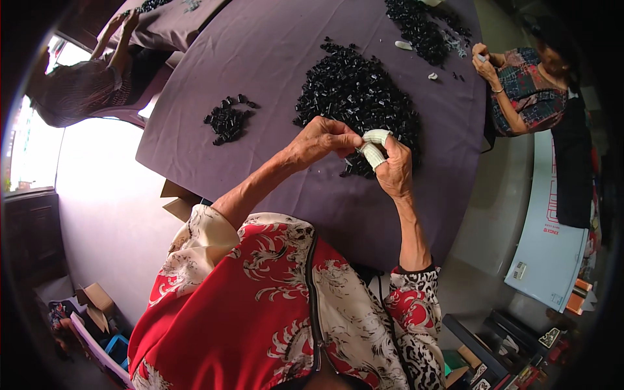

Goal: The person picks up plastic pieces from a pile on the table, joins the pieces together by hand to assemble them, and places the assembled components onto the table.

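Both my hands meet at the near edge of a large pile of small black plastic pieces (357, 84) on the purple tablecloth (260, 71). My left hand (325, 140) comes from the left with thumb and forefinger pinched together. White knitted finger covers (374, 155) sit on the thumb and a finger of my right hand (395, 170), whose covered tips press together against the left fingertips. Whatever lies between the fingertips is too small to make out. A smaller heap of the black pieces (227, 120) lies left of my hands.
Across the table at right, a person (530, 97) works beside another black pile (422, 32) with loose white finger covers (403, 45) near it. A second person (84, 91) sits at the upper left. Cardboard boxes (97, 302) stand low at left; a pale blue-grey panel (546, 234) at right.
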The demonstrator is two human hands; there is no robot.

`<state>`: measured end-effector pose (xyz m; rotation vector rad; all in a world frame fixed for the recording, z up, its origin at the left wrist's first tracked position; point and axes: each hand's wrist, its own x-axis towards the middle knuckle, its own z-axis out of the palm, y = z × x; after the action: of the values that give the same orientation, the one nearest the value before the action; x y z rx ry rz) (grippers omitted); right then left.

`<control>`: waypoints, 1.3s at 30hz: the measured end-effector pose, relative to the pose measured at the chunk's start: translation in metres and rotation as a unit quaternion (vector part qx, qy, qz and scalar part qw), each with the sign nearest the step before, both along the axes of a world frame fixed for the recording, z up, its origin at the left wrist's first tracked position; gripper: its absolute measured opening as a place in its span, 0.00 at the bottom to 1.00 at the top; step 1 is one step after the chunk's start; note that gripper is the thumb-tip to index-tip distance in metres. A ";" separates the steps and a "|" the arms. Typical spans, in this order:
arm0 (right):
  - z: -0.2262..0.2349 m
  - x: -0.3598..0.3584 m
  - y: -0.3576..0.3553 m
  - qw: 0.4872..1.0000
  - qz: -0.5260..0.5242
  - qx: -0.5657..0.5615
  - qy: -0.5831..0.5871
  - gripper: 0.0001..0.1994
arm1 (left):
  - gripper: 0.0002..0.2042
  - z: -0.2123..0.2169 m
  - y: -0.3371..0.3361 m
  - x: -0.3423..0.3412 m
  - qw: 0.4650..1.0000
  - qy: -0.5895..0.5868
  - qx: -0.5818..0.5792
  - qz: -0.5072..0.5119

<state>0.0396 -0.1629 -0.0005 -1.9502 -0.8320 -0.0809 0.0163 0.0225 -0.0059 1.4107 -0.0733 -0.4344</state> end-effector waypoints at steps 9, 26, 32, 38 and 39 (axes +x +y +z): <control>-0.024 -0.012 -0.033 0.971 -0.073 0.071 0.214 0.07 | 0.07 -0.053 -0.022 -0.045 0.880 -0.281 0.380 0.051; -0.012 -0.025 -0.022 0.958 -0.052 0.119 0.257 0.08 | 0.05 -0.023 -0.018 -0.029 0.987 0.053 -0.091 0.118; 0.006 -0.022 -0.006 0.959 -0.042 0.139 0.242 0.08 | 0.08 -0.017 -0.019 -0.026 0.967 0.063 -0.201 0.147; 0.007 -0.017 -0.003 0.986 -0.038 0.061 0.150 0.09 | 0.08 -0.011 -0.021 -0.028 0.971 0.027 -0.193 0.140; 0.005 -0.016 -0.004 0.989 -0.038 0.053 0.132 0.10 | 0.08 -0.012 -0.021 -0.028 0.972 0.026 -0.179 0.149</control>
<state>0.0236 -0.1666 0.0046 -1.8426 -0.5687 0.0849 -0.0117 0.0014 -0.0180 1.0326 0.0997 -0.1946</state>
